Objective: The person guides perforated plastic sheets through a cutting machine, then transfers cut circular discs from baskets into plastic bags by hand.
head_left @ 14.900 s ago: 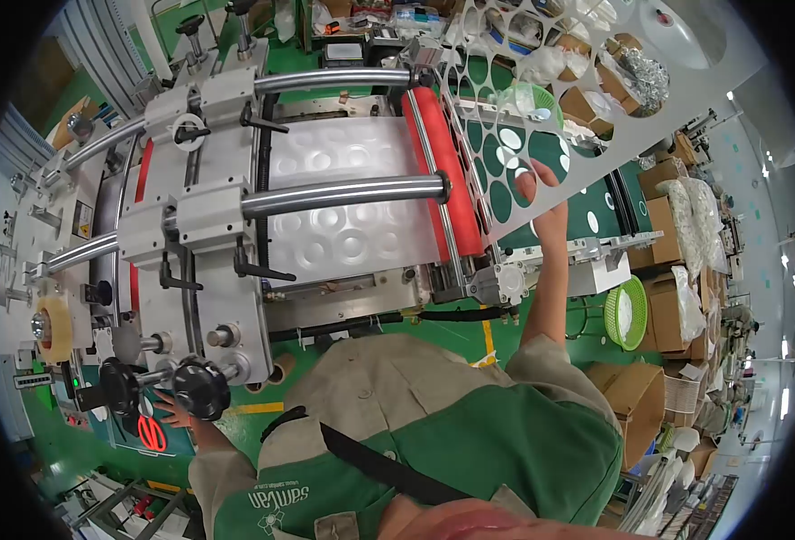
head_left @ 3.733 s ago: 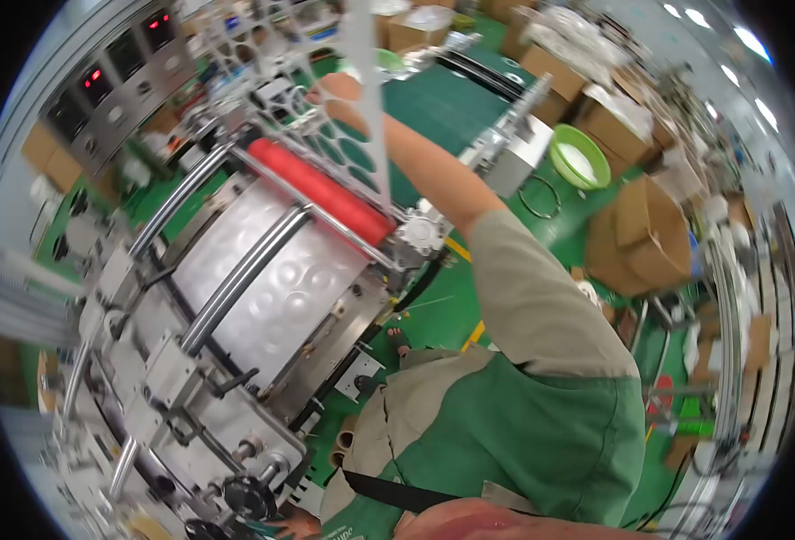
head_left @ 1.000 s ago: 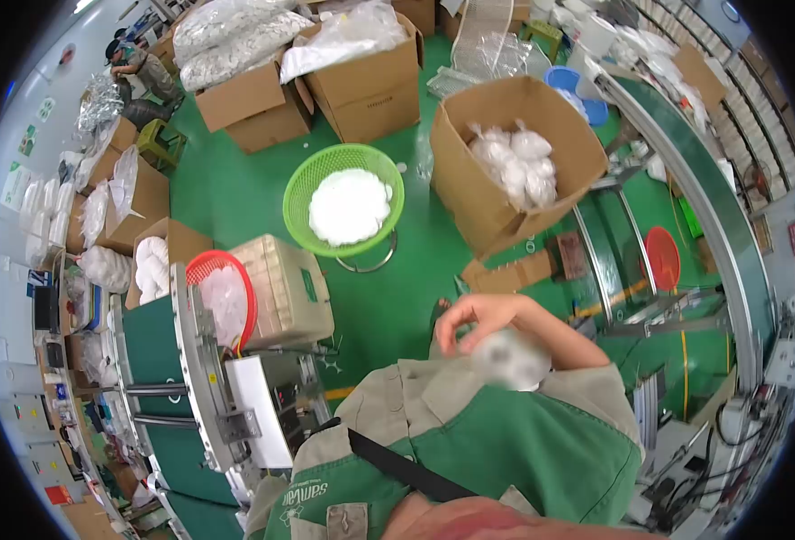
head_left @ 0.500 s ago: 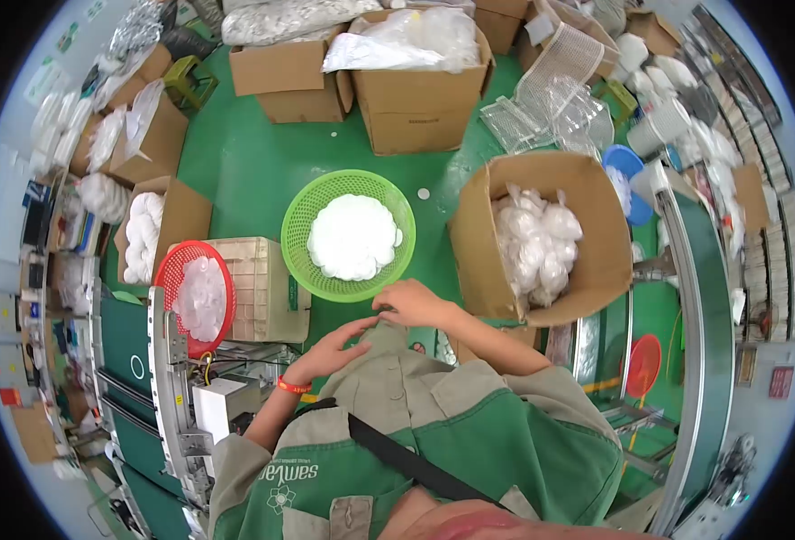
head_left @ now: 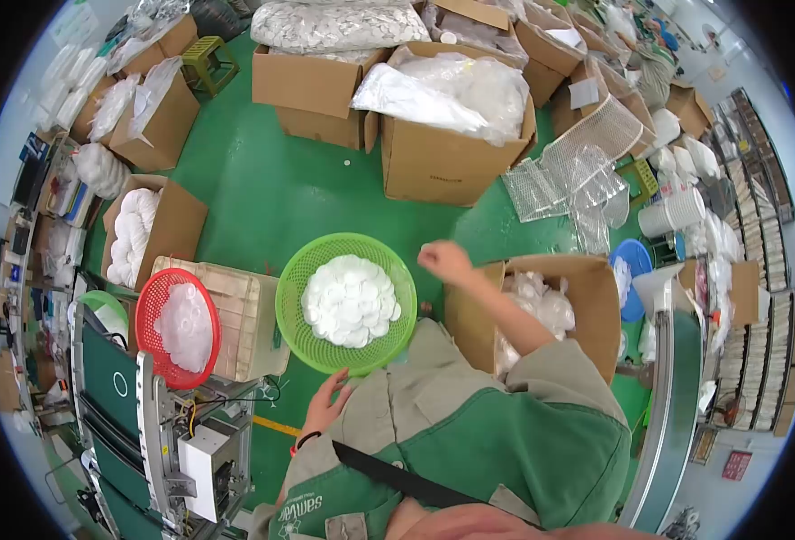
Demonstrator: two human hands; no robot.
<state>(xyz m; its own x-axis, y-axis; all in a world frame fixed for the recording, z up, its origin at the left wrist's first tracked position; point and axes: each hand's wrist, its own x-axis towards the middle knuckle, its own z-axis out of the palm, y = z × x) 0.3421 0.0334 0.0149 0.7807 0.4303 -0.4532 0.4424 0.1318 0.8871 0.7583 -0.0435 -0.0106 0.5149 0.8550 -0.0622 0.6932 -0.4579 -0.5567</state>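
My left hand point(head_left: 327, 402) is low in front of my body at the near rim of a green plastic basket point(head_left: 291, 315). Its fingers are stretched, and the tips are at or close to the rim; contact is unclear. Inside the basket lies a heap of white round flat discs point(head_left: 351, 301). Beyond the basket's right rim, my right hand point(head_left: 445, 262) is raised with its fingers curled in, slightly blurred. Whatever those fingers may hold is hidden. Below that forearm stands an open cardboard box point(head_left: 587, 279) with clear plastic bags point(head_left: 542, 306) in it.
A red basket point(head_left: 150, 310) with translucent pieces rests by a beige crate point(head_left: 249, 310) on the left. Conveyor frames point(head_left: 677, 405) flank me. Large cartons point(head_left: 442, 166) line the far side, and wire mesh point(head_left: 578, 162) lies on the green floor point(head_left: 244, 180).
My hands, earlier close together in front of my body, are apart. The right has moved forward and right; the left is down by the basket. The view has shifted, and I lean nearer the box.
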